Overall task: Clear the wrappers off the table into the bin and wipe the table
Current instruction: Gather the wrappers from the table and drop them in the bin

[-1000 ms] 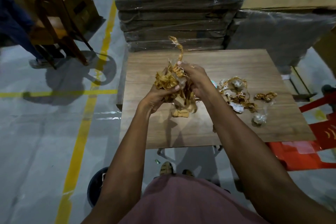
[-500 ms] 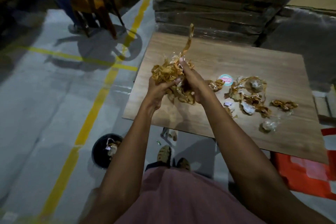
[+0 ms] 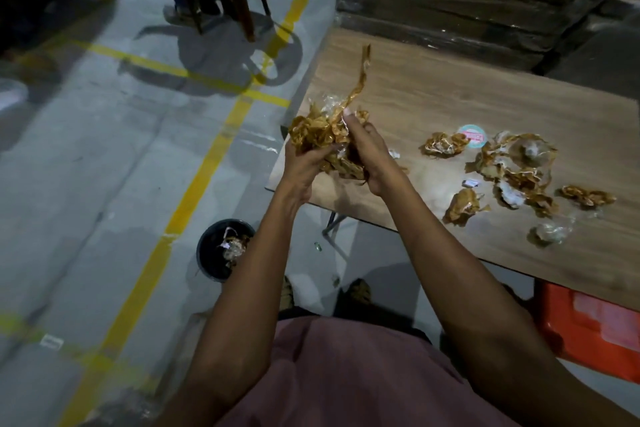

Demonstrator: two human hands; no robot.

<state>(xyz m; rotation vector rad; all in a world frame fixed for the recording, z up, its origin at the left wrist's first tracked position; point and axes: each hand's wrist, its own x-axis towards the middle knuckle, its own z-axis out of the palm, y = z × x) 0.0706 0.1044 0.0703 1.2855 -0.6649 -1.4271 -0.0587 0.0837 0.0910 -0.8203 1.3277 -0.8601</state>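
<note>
1. A crumpled bundle of golden-brown wrappers (image 3: 323,139) is pressed between both hands above the table's near-left corner; one long strip sticks upward from it.
2. The left hand (image 3: 304,163) cups the bundle from below and the left; the right hand (image 3: 367,152) clasps it from the right, fingers curled in.
3. The black bin (image 3: 221,250) stands on the floor down and to the left of the hands, nearer the left arm, with some wrappers already inside.
4. More loose wrappers (image 3: 512,170) lie on the wooden table (image 3: 450,90), to the right of the hands.
5. No wiping cloth is visible.
</note>
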